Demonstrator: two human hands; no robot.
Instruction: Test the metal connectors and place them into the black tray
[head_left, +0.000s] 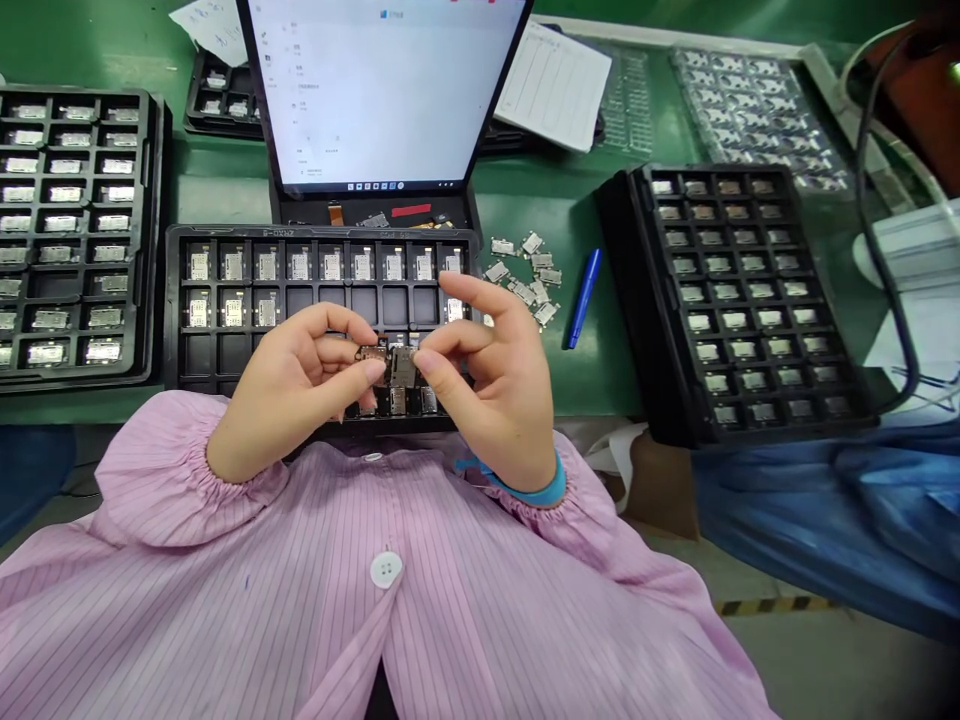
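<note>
Green table [589,385] bears at left a black tray [145,255] of parts. Next, above the middle tray [322,233], the left hand [296,375] pinches a small metal part [372,353]; the right hand [499,385] pinches a second metal part [405,368], perhaps touching the first. Rightward lie loose parts [550,277], a blue pen [584,300] and stacked trays [637,300].

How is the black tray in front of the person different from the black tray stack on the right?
The front tray has several pockets without small metal pieces; the right tray stack looks filled on top. The front tray's long side runs across the table; the right tray stack's runs roughly front to back. Both are black, with rows of small metal pieces.
</note>
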